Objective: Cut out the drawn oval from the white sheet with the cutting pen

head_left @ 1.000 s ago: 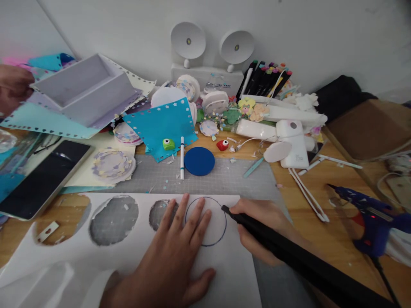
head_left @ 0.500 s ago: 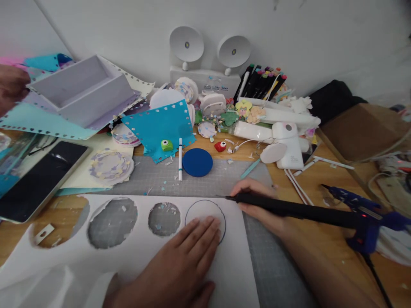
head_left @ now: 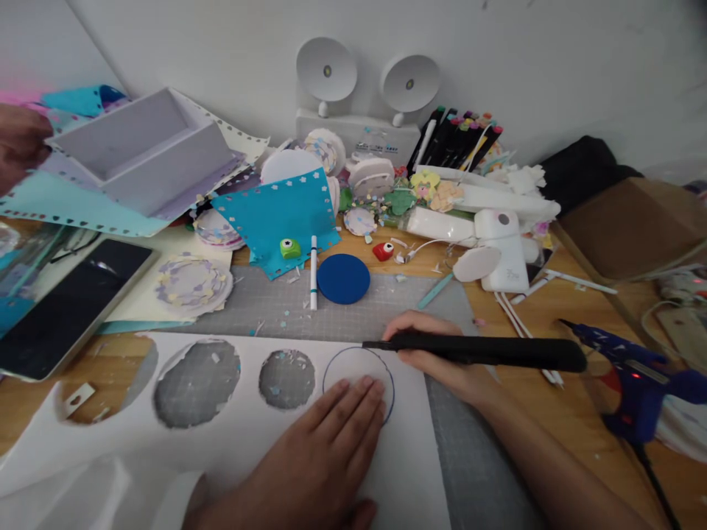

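Observation:
My left hand point(head_left: 336, 434) lies flat, fingers stretched out, on a white board point(head_left: 409, 456) and covers part of a circle outline point(head_left: 393, 390) drawn on it. Closed around a long black pen-shaped cutter point(head_left: 486, 351) is my right hand point(head_left: 425, 338). The cutter's thin tip is at the circle's upper edge; whether it goes into the board I cannot tell. Left of the outline the board has a small round hole point(head_left: 287, 379), a larger hole point(head_left: 197, 386) and an open-sided cutout. Beyond the board lie a blue disc point(head_left: 343, 279) and a white marker point(head_left: 314, 272).
A grey cutting mat point(head_left: 464, 434) lies under the board. At right rests a blue glue gun point(head_left: 635, 375) with a lit red light. A phone point(head_left: 77, 305) and a lilac box point(head_left: 160, 151) stand left, near another hand point(head_left: 22, 143). Markers point(head_left: 453, 140) stand at the back.
My right hand has moved left with the cutter, bringing its tip from right of the circle onto the outline's top. My left hand stays on the board. The view has shifted slightly.

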